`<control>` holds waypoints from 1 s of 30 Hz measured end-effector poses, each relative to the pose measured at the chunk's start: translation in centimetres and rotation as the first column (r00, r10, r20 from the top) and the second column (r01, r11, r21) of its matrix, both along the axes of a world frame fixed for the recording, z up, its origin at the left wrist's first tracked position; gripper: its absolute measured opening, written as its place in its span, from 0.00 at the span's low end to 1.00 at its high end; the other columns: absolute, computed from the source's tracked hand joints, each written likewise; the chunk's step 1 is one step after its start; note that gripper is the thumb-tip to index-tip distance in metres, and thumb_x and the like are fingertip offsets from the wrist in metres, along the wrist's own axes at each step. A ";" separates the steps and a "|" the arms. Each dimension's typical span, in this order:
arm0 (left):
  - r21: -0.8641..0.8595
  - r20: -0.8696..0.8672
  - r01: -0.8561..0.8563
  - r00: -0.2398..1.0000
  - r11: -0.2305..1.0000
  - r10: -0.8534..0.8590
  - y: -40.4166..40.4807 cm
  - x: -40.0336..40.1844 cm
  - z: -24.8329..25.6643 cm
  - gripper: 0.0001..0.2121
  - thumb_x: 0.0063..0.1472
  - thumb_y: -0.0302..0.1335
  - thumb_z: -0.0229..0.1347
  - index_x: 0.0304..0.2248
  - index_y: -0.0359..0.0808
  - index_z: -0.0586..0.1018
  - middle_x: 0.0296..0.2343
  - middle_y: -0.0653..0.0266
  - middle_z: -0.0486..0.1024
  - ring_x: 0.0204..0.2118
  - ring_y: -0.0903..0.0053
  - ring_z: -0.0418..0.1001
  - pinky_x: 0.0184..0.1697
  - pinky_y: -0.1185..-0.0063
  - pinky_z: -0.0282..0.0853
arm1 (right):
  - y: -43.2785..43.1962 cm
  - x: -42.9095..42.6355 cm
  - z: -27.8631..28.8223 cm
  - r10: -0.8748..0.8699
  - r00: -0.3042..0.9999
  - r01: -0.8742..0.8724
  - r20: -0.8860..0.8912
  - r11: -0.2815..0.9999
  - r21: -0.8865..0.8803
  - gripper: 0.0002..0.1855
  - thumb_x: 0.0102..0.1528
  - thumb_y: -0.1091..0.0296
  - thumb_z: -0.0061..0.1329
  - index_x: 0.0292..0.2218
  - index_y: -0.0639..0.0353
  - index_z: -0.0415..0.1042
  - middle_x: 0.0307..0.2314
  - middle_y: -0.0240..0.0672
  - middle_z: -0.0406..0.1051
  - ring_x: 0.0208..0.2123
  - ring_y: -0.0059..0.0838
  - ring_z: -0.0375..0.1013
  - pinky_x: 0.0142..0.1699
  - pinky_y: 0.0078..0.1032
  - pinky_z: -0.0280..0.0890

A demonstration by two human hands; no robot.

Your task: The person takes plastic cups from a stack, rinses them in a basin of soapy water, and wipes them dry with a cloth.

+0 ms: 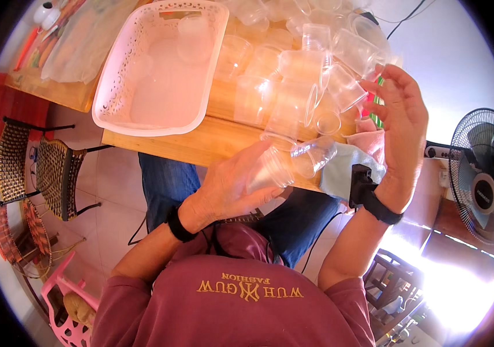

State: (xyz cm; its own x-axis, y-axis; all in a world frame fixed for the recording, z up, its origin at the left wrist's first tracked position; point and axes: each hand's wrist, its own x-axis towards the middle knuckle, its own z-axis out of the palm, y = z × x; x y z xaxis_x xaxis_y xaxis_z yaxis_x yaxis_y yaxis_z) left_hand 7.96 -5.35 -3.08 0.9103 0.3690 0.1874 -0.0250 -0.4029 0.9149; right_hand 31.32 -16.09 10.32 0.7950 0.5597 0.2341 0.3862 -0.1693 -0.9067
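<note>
My left hand [229, 180] is wrapped around a clear plastic cup [268, 171], held tilted at the table's front edge with its rim towards the right. Just beyond it lies another clear cup with printing [314, 156]. My right hand [401, 102] is raised at the right end of the table, fingers curved and apart. Its fingertips are at a tipped clear cup [346, 89]; whether they touch it I cannot tell. Many more clear cups [301, 65] lie heaped and overlapping on the wooden table [164, 145]. A white plastic basket [156, 129] left of them holds several clear cups [193, 37].
A pale blue cloth [344, 167] and a pink cloth [366, 141] lie at the table's right corner. Beyond that corner stands a black fan [483, 178]. A second table [52, 91] with plastic-wrapped items and a woven chair [56, 173] are at left.
</note>
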 end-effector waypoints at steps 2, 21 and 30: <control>0.000 0.008 -0.003 1.000 1.000 0.003 0.0 -0.1 -0.1 0.35 0.53 0.35 0.64 0.56 0.28 0.63 0.45 0.42 0.72 0.47 0.55 0.74 0.48 0.70 0.69 | 0.2 0.6 -1.8 0.065 0.995 -0.067 0.078 0.998 0.016 0.21 0.62 0.64 0.47 0.54 0.63 0.64 0.35 0.38 0.75 0.35 0.22 0.73 0.38 0.18 0.68; 0.048 0.064 -0.011 0.998 0.999 0.007 -0.4 0.0 -0.1 0.34 0.53 0.40 0.63 0.54 0.29 0.65 0.45 0.43 0.72 0.43 0.49 0.74 0.43 0.66 0.72 | -3.0 -8.2 -0.5 0.447 0.893 -0.436 -0.056 0.826 -0.356 0.08 0.53 0.75 0.53 0.36 0.62 0.72 0.25 0.35 0.71 0.25 0.27 0.71 0.29 0.23 0.64; 0.032 0.057 -0.001 0.998 0.999 -0.001 0.0 -0.8 1.0 0.37 0.51 0.35 0.66 0.56 0.29 0.63 0.43 0.45 0.75 0.46 0.58 0.76 0.47 0.70 0.70 | -2.5 -9.3 -3.5 0.497 0.849 -0.442 0.180 0.855 -0.273 0.04 0.52 0.75 0.53 0.31 0.61 0.71 0.24 0.39 0.69 0.24 0.38 0.72 0.30 0.29 0.64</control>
State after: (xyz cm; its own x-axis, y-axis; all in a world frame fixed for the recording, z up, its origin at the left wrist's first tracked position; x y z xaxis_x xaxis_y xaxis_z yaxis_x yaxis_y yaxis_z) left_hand 7.20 -5.40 -2.12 0.8980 0.3617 0.2504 -0.0765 -0.4322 0.8985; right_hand 22.04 -18.63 6.78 0.3596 0.9087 0.2121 0.6652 -0.0902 -0.7412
